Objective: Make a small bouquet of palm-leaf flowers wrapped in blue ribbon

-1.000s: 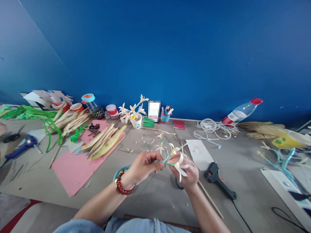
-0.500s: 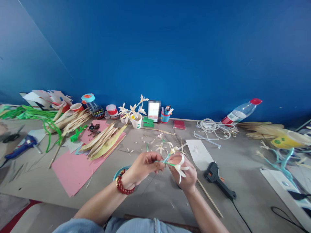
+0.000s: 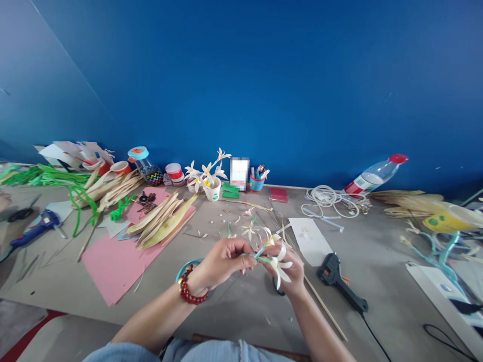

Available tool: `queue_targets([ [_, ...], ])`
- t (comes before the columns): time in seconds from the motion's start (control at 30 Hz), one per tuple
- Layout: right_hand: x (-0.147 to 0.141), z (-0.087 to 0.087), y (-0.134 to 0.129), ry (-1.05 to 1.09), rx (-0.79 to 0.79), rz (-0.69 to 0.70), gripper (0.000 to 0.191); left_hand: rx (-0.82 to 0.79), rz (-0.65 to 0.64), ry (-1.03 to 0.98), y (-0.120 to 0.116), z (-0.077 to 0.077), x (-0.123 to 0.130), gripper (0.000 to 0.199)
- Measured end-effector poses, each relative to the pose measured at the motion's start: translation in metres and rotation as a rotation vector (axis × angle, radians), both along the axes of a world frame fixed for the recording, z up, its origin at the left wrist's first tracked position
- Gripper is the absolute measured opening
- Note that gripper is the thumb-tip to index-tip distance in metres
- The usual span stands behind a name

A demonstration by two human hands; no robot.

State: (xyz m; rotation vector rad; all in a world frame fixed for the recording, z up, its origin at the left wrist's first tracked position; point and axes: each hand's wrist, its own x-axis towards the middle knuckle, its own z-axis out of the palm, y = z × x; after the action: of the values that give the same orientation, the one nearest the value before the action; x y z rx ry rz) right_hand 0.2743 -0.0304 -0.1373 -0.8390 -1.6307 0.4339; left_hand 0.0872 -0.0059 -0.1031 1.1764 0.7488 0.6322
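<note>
A: Closest in?

B: Bracelet of round, dark red beads [image 3: 191,293], gold-coloured pieces among them, on the left wrist. Teal, curved-rimmed object [image 3: 182,270] beside it, mostly hidden; can't tell what.

A: The hands?

B: Left hand [image 3: 226,259]: thumb and fingertips pinched together on the thin, teal-stemmed spray of white flowers [image 3: 279,265]. Right hand [image 3: 294,275]: fingers curled, clamped on the same spray, partly hidden behind petals. Hands near each other.

A: Spray's position?

B: Between the hands, raised over the grey tabletop [image 3: 234,317]. Long, narrow white petals splay before the right palm; short green stalk [image 3: 265,259] joins them to the teal stem.

A: Around them?

B: Right side: thin, pale wooden stick [image 3: 326,309], lying flat; then black plastic glue gun [image 3: 339,282], cord running nearward. Left side: flat, pink paper sheets [image 3: 113,266].

A: Further out?

B: White rectangular paper sheet [image 3: 310,244] on the right. Left, long, dry, cream-coloured husks [image 3: 160,221] overlapping the pink sheets.

A: Back edge?

B: Small white paper cup [image 3: 213,192], upright, more white flowers [image 3: 207,172] in it. Right of that, blue-and-red cylindrical cup [image 3: 256,185] of pens. Farther right, coiled white cable [image 3: 322,192], clear plastic bottle with red cap [image 3: 373,177]. Behind everything, blue wall [image 3: 241,75].
</note>
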Motion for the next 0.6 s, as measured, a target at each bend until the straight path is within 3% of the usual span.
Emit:
queue_targets([
  [0.6, 0.002, -0.011, 0.003, 0.055, 0.025, 0.058, 0.011, 0.014, -0.02, 0.047, 0.001, 0.002, 0.0, 0.023],
])
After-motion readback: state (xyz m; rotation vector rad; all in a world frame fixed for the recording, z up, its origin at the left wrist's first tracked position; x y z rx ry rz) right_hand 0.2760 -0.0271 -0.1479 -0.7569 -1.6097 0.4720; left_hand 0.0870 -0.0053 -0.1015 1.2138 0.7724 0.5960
